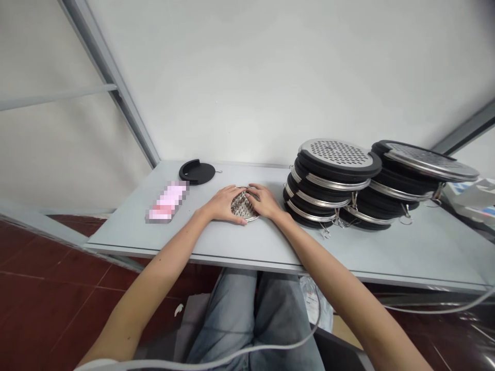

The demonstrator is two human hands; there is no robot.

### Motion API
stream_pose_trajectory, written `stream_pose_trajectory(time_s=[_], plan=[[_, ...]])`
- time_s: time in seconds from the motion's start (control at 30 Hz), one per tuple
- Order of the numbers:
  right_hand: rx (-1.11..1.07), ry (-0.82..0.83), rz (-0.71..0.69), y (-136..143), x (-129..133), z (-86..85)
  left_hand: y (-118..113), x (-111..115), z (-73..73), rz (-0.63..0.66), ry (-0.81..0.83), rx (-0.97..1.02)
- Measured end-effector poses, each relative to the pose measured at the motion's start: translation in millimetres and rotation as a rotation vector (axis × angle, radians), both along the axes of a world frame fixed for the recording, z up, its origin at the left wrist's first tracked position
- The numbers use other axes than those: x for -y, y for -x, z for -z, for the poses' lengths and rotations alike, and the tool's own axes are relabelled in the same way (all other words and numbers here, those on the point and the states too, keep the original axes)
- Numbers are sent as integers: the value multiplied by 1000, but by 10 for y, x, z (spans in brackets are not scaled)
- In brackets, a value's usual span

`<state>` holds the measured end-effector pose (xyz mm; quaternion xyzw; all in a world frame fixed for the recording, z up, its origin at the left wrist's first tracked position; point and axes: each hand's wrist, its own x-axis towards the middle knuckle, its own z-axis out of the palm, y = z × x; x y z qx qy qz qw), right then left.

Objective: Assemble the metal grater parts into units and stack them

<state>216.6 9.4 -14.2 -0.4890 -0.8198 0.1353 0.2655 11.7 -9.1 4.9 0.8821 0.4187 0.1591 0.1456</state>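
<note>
A round metal disc (242, 206) with a rough, perforated surface like a grater lies on the grey table in front of me. My left hand (224, 204) curves around its left edge, thumb toward me and fingers at the far side. On the opposite edge, my right hand (265, 201) grips with its fingers bent over the rim and partly onto the surface. Between them the hands cover much of the rim. A black round holder (198, 173) with a cut-out and a small wire loop lies behind and to the left.
At right stand two stacks of black round holders with metal discs, the nearer stack (328, 188) and the farther stack (410, 188), with wire clips hanging out. A pixelated pink phone-like item (168, 202) lies at left. A white cable (216, 363) crosses my lap.
</note>
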Motion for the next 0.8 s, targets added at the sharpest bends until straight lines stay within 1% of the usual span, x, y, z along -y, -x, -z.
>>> stream_pose_trajectory(time_s=[0.27, 0.5, 0.8], plan=[[-30, -1, 7, 5, -25, 36, -3, 15, 8, -16, 3, 16], [-3, 20, 25, 33, -2, -19, -7, 13, 8, -18, 14, 6], [-5, 65, 6, 35, -43, -63, -13, 22, 2, -19, 19, 25]])
